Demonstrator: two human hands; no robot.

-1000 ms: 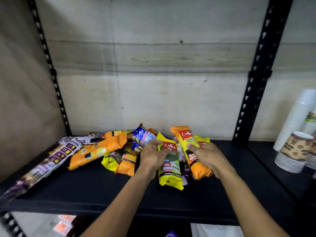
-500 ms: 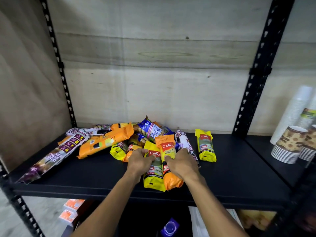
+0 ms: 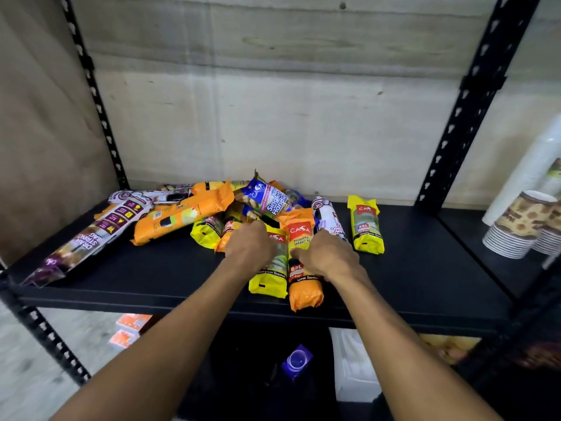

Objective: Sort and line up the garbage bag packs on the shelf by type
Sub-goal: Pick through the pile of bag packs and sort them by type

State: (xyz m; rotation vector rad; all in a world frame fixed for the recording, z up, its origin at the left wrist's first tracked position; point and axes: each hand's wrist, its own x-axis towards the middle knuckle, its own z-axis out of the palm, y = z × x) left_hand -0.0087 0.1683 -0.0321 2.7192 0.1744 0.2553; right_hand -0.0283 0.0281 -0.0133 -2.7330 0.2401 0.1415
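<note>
A jumble of garbage bag packs lies on the black shelf [image 3: 425,278]. My left hand [image 3: 249,247] grips a yellow pack [image 3: 268,282] near the front edge. Beside it my right hand [image 3: 329,256] grips an orange pack [image 3: 303,287], thumb across its label. One yellow pack [image 3: 365,226] lies alone to the right. A white drawstring pack [image 3: 329,220] sits behind my right hand. Further left are a blue single-handle pack [image 3: 267,200], a long orange pack [image 3: 182,218], small yellow and orange packs [image 3: 208,233], and a long purple-and-white drawstring pack [image 3: 91,235].
Black slotted uprights [image 3: 473,95] frame the bay, with a concrete wall behind. Stacked paper cups [image 3: 522,229] and white cups stand on the neighbouring shelf at right. Boxes and a purple item [image 3: 296,360] sit on the lower shelf.
Both hands have pulled the yellow and orange packs forward toward the shelf's front edge. One yellow pack, earlier under my right hand, now lies alone at the right.
</note>
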